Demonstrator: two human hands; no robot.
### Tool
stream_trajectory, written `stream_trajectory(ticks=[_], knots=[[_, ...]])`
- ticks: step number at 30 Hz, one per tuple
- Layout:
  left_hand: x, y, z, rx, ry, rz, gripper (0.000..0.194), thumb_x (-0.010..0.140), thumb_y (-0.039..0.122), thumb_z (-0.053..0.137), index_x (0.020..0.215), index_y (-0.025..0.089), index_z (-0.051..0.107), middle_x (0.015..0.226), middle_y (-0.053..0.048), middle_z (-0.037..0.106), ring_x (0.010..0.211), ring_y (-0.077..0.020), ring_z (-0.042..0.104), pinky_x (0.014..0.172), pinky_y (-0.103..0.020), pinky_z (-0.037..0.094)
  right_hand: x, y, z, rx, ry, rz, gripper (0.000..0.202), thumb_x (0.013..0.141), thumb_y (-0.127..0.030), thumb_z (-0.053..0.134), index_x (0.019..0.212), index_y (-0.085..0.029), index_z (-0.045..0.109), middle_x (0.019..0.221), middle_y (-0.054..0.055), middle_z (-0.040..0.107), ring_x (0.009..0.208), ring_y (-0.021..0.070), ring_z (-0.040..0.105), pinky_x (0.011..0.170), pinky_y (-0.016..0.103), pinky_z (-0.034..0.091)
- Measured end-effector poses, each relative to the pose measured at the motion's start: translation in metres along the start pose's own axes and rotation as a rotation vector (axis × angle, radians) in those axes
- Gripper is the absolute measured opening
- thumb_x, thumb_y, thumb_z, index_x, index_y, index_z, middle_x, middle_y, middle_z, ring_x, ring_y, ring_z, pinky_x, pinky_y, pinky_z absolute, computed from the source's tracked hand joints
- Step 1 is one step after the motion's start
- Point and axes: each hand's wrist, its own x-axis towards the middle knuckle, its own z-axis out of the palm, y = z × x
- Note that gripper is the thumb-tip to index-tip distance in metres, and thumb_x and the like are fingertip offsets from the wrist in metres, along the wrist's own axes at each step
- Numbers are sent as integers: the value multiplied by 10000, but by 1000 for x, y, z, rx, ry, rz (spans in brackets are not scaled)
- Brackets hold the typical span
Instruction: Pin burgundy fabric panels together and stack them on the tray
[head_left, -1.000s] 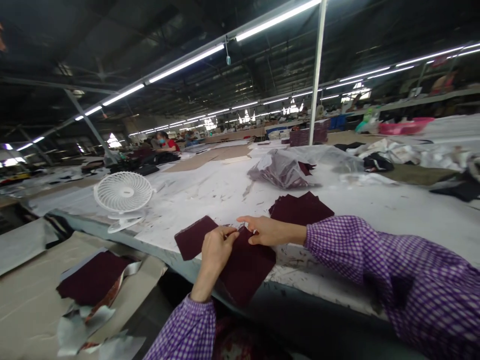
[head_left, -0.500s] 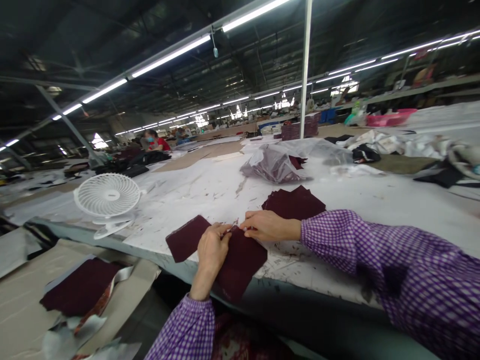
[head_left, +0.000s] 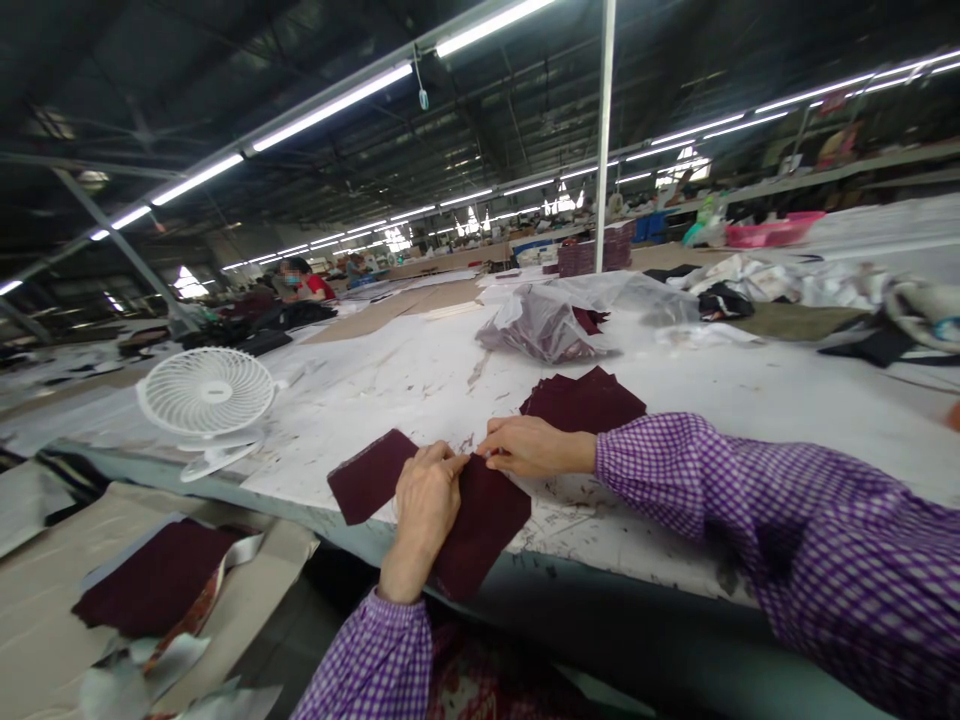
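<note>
A dark maroon fabric piece [head_left: 484, 525] lies at the table's front edge and hangs a little over it. My left hand [head_left: 429, 493] rests on its left side, fingers bent together at the top corner. My right hand [head_left: 529, 445] pinches at that same corner, thumb and forefinger close together. To the left, another maroon piece [head_left: 371, 475] lies flat, partly behind my left hand. A fanned stack of maroon pieces [head_left: 585, 398] sits just beyond my right hand.
A white fan [head_left: 210, 395] stands at the left on the white-covered table [head_left: 360, 375]. Farther back lie a clear plastic bag [head_left: 536, 325] and mixed cloth [head_left: 802, 318]. More maroon fabric [head_left: 161, 575] is on a lower surface at left. A person in red [head_left: 316, 287] is far off.
The whole view has shifted slightly. My left hand's fingers have drawn closer together at the fabric corner; my right hand stays at the same corner.
</note>
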Motion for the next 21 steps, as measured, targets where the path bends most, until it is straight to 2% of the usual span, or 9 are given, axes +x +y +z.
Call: stream_trajectory(ticks=[4, 7, 12, 16, 21], knots=[[0, 1, -2, 50, -3, 27, 332, 911, 182, 409, 960, 267, 726, 859, -44, 641, 851, -199, 547, 736, -324, 383, 1, -3, 2, 25, 79, -30, 346, 865, -158, 510, 1199, -175, 597, 1115, 96, 610, 966, 195, 588, 826, 306, 439], [1, 4, -3, 50, -15, 20, 330, 914, 185, 406, 971, 258, 722, 869, -46, 641, 864, -201, 552, 739, -326, 384, 1, -5, 7, 6, 105, -86, 348, 869, -118, 473, 1190, -178, 592, 1137, 88, 622, 1007, 199, 574, 849, 324, 439], [2, 4, -6, -3, -31, -2, 311, 911, 209, 424, 971, 275, 721, 871, -40, 645, 861, -195, 562, 740, -316, 407, 3, -2, 13, -107, 86, -152, 308, 870, -106, 450, 1134, -148, 603, 1036, 100, 651, 934, 208, 551, 823, 350, 435], [-6, -13, -13, -124, -46, -37, 261, 861, 184, 506, 990, 276, 712, 909, -19, 665, 907, -192, 576, 788, -301, 440, 4, -1, 9, -106, 64, -184, 345, 878, -90, 412, 1158, -148, 605, 1026, 94, 654, 895, 195, 557, 877, 356, 411], [-31, -37, -18, -226, 40, -40, 233, 892, 246, 484, 907, 249, 717, 881, -22, 666, 845, -179, 573, 761, -301, 447, 7, -3, 4, -128, 24, -175, 400, 829, -51, 420, 1165, -141, 617, 1001, 103, 640, 893, 209, 558, 833, 350, 424]])
